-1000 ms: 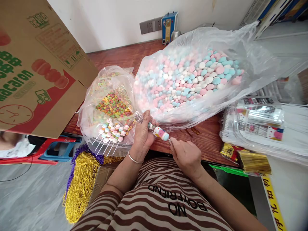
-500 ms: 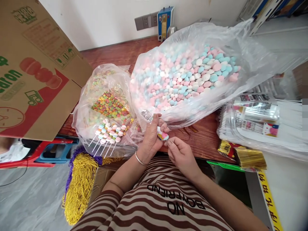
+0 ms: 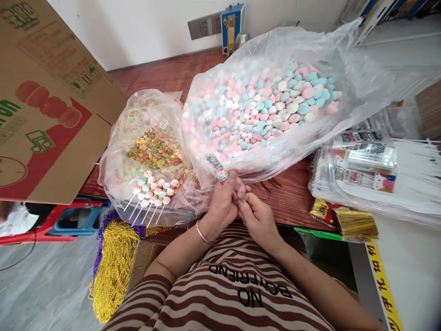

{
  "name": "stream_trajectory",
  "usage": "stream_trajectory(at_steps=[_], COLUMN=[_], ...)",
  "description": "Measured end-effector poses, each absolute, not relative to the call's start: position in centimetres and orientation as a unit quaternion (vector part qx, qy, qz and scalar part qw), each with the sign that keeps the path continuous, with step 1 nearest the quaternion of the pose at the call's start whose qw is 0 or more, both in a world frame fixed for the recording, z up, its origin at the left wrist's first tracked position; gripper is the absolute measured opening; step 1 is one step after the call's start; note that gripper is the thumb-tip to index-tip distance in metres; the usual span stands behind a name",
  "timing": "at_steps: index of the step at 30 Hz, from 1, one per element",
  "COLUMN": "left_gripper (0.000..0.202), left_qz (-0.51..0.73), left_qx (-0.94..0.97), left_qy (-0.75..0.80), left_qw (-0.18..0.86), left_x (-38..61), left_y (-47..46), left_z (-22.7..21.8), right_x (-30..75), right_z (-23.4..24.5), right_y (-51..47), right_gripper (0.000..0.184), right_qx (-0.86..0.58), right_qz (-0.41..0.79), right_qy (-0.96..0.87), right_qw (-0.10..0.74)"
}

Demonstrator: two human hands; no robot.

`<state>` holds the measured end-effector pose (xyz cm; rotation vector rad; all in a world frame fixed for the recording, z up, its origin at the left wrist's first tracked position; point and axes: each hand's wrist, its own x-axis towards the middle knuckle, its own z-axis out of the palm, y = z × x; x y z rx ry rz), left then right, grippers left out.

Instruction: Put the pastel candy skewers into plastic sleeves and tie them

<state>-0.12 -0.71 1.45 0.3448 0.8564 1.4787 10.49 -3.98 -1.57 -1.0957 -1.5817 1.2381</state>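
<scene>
Gripping the sleeved candy stick (image 3: pixel 216 166), my left hand (image 3: pixel 223 202) steadies it at frame centre so my right hand (image 3: pixel 259 219) pinches its lower end.

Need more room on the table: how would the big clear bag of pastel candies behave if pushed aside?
The big bag is thin, crinkled film, so it would probably sag and bulge rather than slide whole. It is heaped full, so likely heavy. Its top looks open, so loose candies might roll out.
</scene>
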Motion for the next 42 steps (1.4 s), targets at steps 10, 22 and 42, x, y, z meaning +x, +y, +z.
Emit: stream_trajectory(at_steps=[10,22,42], left_gripper=[0.035,0.037,0.013], left_qz=[0.562,0.552,0.5], left_qx=[0.316,0.253,0.524], left_qy=[0.46,0.469,0.523], left_qw=[0.611,0.642,0.449], left_x=[-1.3,-0.9,-2.0], left_y=[-2.0,-1.9,-2.5], left_z=[0.1,-0.2,0.5], right_x=[10.8,11.6,12.3], right_z=[-2.2,-2.7,-2.6], right_y=[-2.9,-4.4,-4.6], right_gripper=[0.03,0.019,0.013], right_qx=[-0.455,-0.469,-0.501], right_qz=[0.517,0.345,0.373], right_qy=[-0.543,-0.71,-0.642], right_qw=[0.481,0.396,0.445])
